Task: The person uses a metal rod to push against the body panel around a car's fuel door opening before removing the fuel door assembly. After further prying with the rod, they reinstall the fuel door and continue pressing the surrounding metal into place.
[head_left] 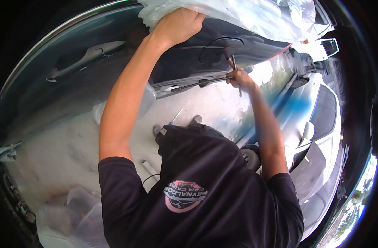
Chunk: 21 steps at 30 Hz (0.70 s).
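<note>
My left hand (180, 25) is at the top, at the edge of a clear plastic sheet (246, 16) that lies over a dark car panel (172, 62); its fingers are curled in, and what they hold, if anything, is hidden. Lower and to the right, my right hand (240, 78) is closed around a dark metal bar tool (213, 81). One long rod of it runs left along the panel's lower edge, and a shorter crosspiece passes by my fingers. Above that hand is the round outline of a fuel-door-like cover (222, 46).
A silver car (321, 107) with blue on its side stands at the right. On the concrete floor (73, 144) are a wheel (251, 158), a thin screwdriver-like tool (176, 116), and plastic sheeting (73, 219) at the lower left. A door handle (87, 58) sticks out at the upper left.
</note>
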Available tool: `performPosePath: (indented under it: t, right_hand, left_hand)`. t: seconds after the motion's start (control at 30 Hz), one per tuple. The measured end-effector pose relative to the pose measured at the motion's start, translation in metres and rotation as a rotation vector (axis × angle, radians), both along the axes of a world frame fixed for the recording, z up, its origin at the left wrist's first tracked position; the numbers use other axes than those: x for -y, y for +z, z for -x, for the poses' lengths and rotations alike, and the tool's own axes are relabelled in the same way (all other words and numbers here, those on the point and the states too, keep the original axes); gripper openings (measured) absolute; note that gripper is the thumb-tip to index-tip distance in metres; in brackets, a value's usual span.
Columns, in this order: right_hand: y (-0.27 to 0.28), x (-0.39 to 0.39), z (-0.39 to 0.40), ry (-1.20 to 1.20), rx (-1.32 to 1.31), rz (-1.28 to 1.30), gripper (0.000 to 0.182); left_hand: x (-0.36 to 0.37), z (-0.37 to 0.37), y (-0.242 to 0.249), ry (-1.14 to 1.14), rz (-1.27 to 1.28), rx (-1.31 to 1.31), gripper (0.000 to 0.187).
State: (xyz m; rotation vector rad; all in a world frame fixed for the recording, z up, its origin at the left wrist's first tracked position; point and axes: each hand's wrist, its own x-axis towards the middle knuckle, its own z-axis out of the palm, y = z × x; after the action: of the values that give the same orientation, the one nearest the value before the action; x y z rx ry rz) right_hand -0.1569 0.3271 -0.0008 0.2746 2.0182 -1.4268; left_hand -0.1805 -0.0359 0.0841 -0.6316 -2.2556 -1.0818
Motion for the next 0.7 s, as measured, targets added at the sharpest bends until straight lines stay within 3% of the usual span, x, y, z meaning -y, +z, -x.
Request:
performPosePath:
  t: [0.13, 0.2, 0.23, 0.27, 0.3, 0.53, 0.6, 0.67, 0.7]
  right_hand:
    - [-0.019, -0.011, 0.01, 0.107, -0.085, -0.146, 0.087]
    - [-0.046, -0.042, 0.021, 0.271, -0.215, -0.131, 0.087]
    - [-0.054, -0.05, 0.023, 0.419, -0.355, -0.102, 0.087]
    - [-0.006, -0.007, 0.008, 0.102, -0.046, -0.105, 0.086]
    - [-0.011, -0.009, 0.009, 0.107, -0.037, -0.112, 0.086]
    - [-0.027, -0.028, 0.019, 0.171, -0.095, -0.115, 0.085]
    - [-0.036, -0.034, 0.02, 0.162, -0.094, -0.108, 0.084]
    - [-0.046, -0.039, 0.022, 0.846, -0.986, 0.052, 0.084]
    - [-0.039, -0.035, 0.015, 0.84, -0.986, 0.058, 0.084]
  left_hand:
    - [-0.001, 0.025, -0.014, -0.011, 0.07, 0.179, 0.033]
    - [-0.006, 0.032, -0.026, 0.195, 0.527, -0.535, 0.028]
    - [-0.008, 0.032, -0.029, 0.201, 0.52, -0.523, 0.028]
    - [-0.009, 0.032, -0.03, 0.25, 0.592, -0.598, 0.03]
    - [-0.01, 0.032, -0.032, 0.298, 0.666, -0.674, 0.032]
    - [-0.006, 0.023, -0.023, 0.376, 0.807, -0.722, 0.032]
    - [-0.008, 0.022, -0.024, 0.322, 0.838, -0.568, 0.032]
    - [-0.01, 0.026, -0.031, 0.274, 0.767, -0.544, 0.031]
    - [-0.01, 0.028, -0.033, 0.232, 0.69, -0.521, 0.03]
